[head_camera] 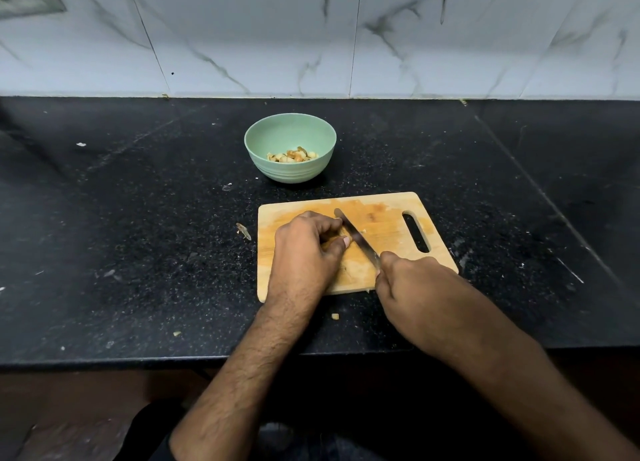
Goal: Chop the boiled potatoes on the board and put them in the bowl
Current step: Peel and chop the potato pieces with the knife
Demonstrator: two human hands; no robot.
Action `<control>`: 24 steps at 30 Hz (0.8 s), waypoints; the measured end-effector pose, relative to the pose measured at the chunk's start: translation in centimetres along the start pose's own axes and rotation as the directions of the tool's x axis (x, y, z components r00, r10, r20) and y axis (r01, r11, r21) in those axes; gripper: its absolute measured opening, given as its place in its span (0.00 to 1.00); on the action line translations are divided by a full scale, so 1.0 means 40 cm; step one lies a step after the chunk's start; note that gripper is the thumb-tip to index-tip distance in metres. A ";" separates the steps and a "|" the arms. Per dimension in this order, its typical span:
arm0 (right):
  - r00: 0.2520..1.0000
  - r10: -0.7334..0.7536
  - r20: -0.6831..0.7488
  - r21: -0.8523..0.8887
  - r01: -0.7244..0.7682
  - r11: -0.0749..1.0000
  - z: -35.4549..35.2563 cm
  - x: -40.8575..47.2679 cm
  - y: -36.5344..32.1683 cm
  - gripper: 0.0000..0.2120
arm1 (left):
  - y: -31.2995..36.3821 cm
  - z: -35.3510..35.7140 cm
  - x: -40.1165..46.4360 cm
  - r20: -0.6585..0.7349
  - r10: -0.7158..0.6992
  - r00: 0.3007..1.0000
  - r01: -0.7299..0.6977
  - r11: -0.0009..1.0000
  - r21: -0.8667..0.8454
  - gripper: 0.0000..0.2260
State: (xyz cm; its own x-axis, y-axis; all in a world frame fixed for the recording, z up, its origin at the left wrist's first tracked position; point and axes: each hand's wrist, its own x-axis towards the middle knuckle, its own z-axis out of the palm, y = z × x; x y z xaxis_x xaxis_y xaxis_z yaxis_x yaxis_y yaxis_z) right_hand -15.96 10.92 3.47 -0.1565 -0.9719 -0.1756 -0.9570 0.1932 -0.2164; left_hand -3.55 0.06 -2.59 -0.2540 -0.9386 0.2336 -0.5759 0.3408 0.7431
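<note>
Both forearms are seen reaching forward from the bottom edge over the black counter [138, 252]. On the wooden chopping board [388, 214], a piece of boiled potato [341, 235] is gripped under the curled fingers and thumb of the left hand [306, 249], so that little of it is shown. The knife [356, 236] is held by its handle in the closed right hand [412, 280], and its blade is laid diagonally across the board, pressed right beside the left fingertips [337, 222].

Beyond the board, a pale green bowl [263, 142] is set on the counter, and chopped potato pieces [291, 155] are already gathered in its bottom. A stray crumb [335, 317] is left on the counter near the board's front edge, and a scrap of peel [243, 231] lies just left of the board.

The cutting step is judged to be under way, with part of the task done. The chief risk is posed by how closely the blade is run to the left thumb and fingertips: a nick could be caused if the soft potato slips or crumbles under pressure. More pieces could also be scattered off the board, since the cut is made near its front edge, and the board itself could be shifted on the smooth counter by a hard push.
</note>
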 end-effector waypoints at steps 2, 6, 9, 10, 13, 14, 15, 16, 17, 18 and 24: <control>1.000 0.004 -0.004 -0.022 -0.004 1.000 0.007 0.005 -0.005 0.12 | 0.000 0.001 0.002 -0.007 0.001 1.000 0.000 1.000 0.005 0.11; 0.999 0.048 -0.008 -0.043 -0.048 0.998 0.021 0.022 -0.018 0.12 | 0.000 -0.001 0.004 -0.011 0.002 1.000 -0.002 1.000 0.003 0.09; 0.999 0.039 -0.037 -0.048 -0.041 0.998 0.034 0.038 -0.027 0.12 | -0.003 -0.001 0.007 -0.006 0.009 1.000 -0.009 1.000 0.011 0.08; 0.999 0.033 -0.040 -0.045 -0.034 0.998 0.036 0.045 -0.028 0.12 | -0.005 -0.001 0.008 -0.008 0.007 1.000 -0.006 1.000 0.011 0.08; 0.999 0.039 0.002 -0.009 -0.039 0.999 0.034 0.051 -0.014 0.12 | -0.001 -0.002 0.003 -0.008 0.012 1.000 -0.012 1.000 0.010 0.09; 0.999 0.038 0.019 -0.001 -0.038 0.999 0.033 0.045 -0.008 0.12 | 0.000 -0.002 0.001 -0.007 0.015 1.000 -0.015 1.000 0.006 0.09; 0.999 0.035 0.033 0.002 -0.036 0.999 0.033 0.036 -0.002 0.12 | 0.001 -0.002 0.000 -0.009 0.017 1.000 -0.017 1.000 0.000 0.09; 0.998 0.033 0.044 0.001 -0.033 0.999 0.033 0.024 0.001 0.12 | 0.001 -0.002 -0.001 -0.014 0.014 1.000 -0.015 1.000 -0.009 0.09; 0.998 0.031 0.053 0.001 -0.031 1.000 0.034 0.011 0.003 0.12 | 0.000 -0.001 -0.001 -0.017 0.010 1.000 -0.010 1.000 -0.019 0.09; 0.998 0.030 0.061 -0.002 -0.030 1.000 0.034 -0.003 0.005 0.12 | -0.001 0.001 -0.001 -0.020 0.007 1.000 -0.007 1.000 -0.026 0.09; 0.994 0.033 0.101 0.042 -0.037 0.998 0.021 -0.073 0.027 0.15 | -0.002 0.005 -0.004 -0.029 0.005 1.000 -0.005 1.000 -0.015 0.11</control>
State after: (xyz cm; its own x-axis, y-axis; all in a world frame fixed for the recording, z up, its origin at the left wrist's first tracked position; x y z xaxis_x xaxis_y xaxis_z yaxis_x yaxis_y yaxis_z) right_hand -16.32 14.10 2.96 -0.1624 -0.9467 -0.2782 -0.9393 0.2347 -0.2503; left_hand -3.61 0.21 -2.79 -0.2343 -0.9380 0.2553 -0.5627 0.3450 0.7512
